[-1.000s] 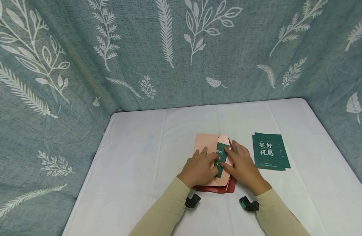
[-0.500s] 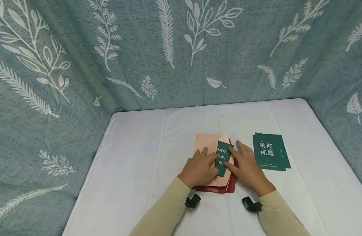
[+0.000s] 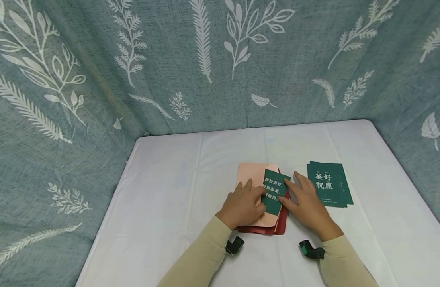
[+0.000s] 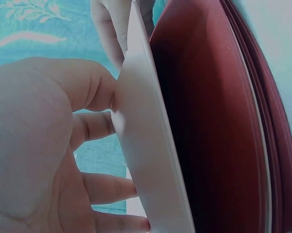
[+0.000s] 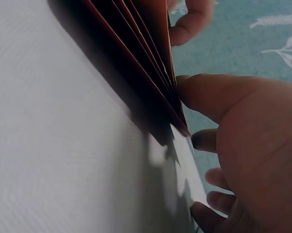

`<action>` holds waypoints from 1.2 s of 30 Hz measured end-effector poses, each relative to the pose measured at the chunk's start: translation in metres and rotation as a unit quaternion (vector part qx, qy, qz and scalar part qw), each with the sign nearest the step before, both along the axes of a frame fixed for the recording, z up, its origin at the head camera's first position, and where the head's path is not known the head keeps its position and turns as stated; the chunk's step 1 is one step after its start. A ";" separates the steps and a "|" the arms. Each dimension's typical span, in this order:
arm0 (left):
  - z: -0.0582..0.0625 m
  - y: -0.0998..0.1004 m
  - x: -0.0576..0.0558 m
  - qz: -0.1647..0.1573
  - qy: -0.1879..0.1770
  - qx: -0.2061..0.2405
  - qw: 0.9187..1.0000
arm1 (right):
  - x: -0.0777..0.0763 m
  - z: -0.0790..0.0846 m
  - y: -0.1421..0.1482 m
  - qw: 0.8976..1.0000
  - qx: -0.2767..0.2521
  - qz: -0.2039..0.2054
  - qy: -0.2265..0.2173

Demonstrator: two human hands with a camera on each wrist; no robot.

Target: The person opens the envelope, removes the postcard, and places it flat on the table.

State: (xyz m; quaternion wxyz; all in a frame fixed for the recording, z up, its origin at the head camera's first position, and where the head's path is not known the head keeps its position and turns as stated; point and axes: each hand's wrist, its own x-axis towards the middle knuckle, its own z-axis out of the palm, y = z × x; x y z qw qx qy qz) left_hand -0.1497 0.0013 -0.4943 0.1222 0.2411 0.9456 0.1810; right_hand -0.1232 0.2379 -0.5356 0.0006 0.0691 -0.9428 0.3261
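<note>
A pink envelope lies on top of a stack of red envelopes, a little right of the table's middle. From its right side a green card with white Chinese characters sticks out, turned slightly. My left hand presses on the pink envelope with spread fingers, its forefinger and thumb close to where the card emerges. The tips of my right thumb and forefinger touch the card's right edge from above; the rest of that right hand reaches over the table. In the left wrist view the red envelopes gape under the pink one.
Two overlapping green cards with white characters lie just right of my right hand. A white cloth covers the table. Behind and beside it hangs a leaf-patterned curtain. A black camera mount sits at each wrist.
My right hand has moved to the right, drawing the green card further out from the pink envelope, so more of its writing shows. My left hand has stayed in place.
</note>
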 end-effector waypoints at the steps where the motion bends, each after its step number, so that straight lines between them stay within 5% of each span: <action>1: 0.000 0.000 0.000 0.000 0.000 0.001 1.000 | 0.000 0.000 0.001 1.000 -0.001 0.000 0.000; 17: -0.001 0.000 0.000 0.003 -0.004 -0.002 1.000 | 0.006 0.005 0.016 1.000 -0.018 0.000 -0.003; 26: -0.007 -0.001 -0.001 -0.002 0.058 -0.036 0.998 | 0.006 0.007 0.017 0.996 -0.091 -0.017 0.007; 32: -0.010 -0.003 0.000 -0.007 0.077 -0.046 0.996 | 0.005 0.012 0.017 0.975 -0.213 -0.064 -0.018; 36: -0.011 -0.005 0.001 -0.009 0.083 -0.047 0.995 | 0.004 0.014 0.016 0.937 -0.324 -0.100 -0.089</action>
